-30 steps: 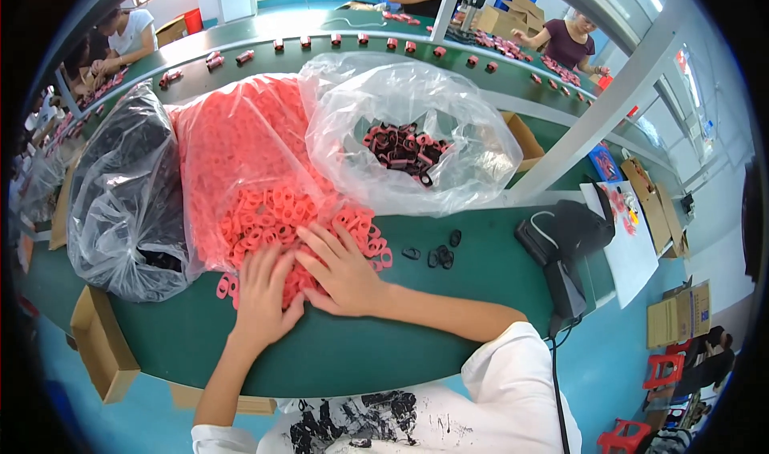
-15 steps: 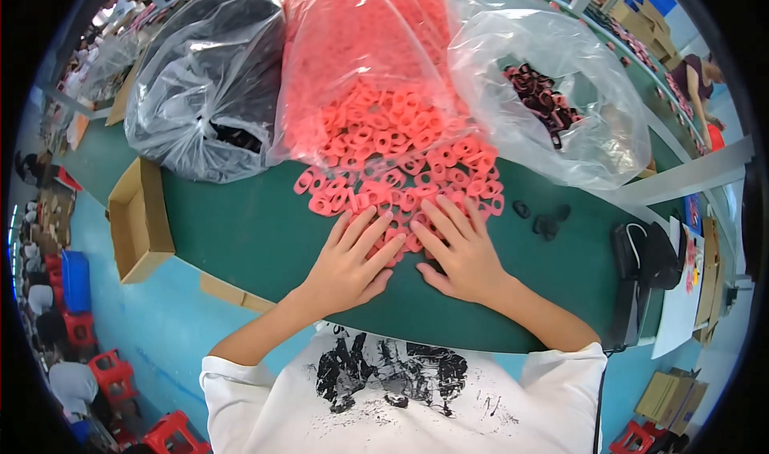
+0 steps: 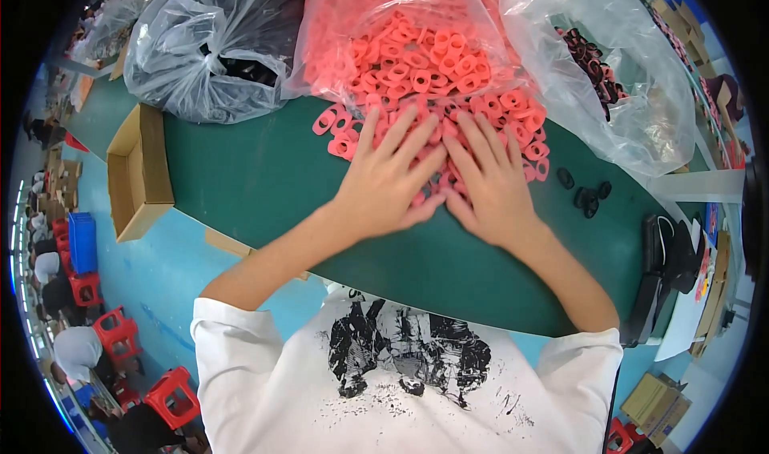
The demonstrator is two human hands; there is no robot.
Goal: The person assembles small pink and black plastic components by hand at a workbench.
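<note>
Both hands lie side by side on a loose pile of small pinkish-red oval rings (image 3: 513, 114), which spills from the mouth of a big clear plastic bag (image 3: 320, 46) filled with more of them. My left hand (image 3: 392, 166) is spread flat over the left part of the pile, fingers apart. Beside it my right hand (image 3: 490, 174) rests with its fingers stretched toward the bag. The thumbs come close together at the near edge of the pile. Rings under the palms and fingers are partly hidden, and neither hand grips one.
A knotted clear bag with black parts (image 3: 200, 70) stands left; an open clear bag (image 3: 649, 126) with black-and-red parts lies right. Several small black pieces (image 3: 589, 198) sit on the green table (image 3: 240, 174). An open cardboard box (image 3: 140, 174) is at the left edge, black devices (image 3: 653, 270) at the right.
My hands have pushed farther up over the ring pile and their thumbs have come closer together. The whole view has shifted, so the bags appear higher and farther right.
</note>
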